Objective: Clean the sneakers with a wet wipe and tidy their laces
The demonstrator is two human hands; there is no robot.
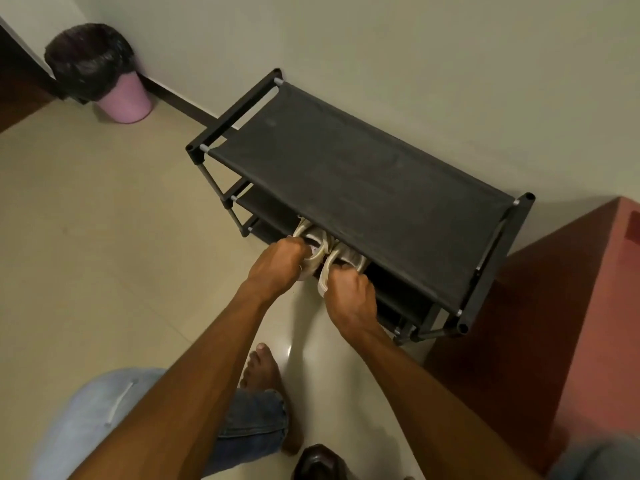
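A: How's the light?
B: Dim, warm, yellowish. The wall (415, 57) far beyond the fingers (297, 247) is evenly lit, with no hard shadows on it.
A: Glare?
B: A pale sheen on the floor (302, 336) just nearer than the fingers, between the forearms (214, 358).
A: Darkest part?
B: Under the shoe rack (363, 188) top. The sneakers (320, 242) right at the fingers only half show out of that shade.
A: Sharpness?
B: Soft all over, smeared. The corner well right of and nearer than the fingers is heavily blurred. A dark object (320, 462) at the bottom edge is perhaps a shoe. Straight lines lean and splay toward the edges, wide-angle fashion.
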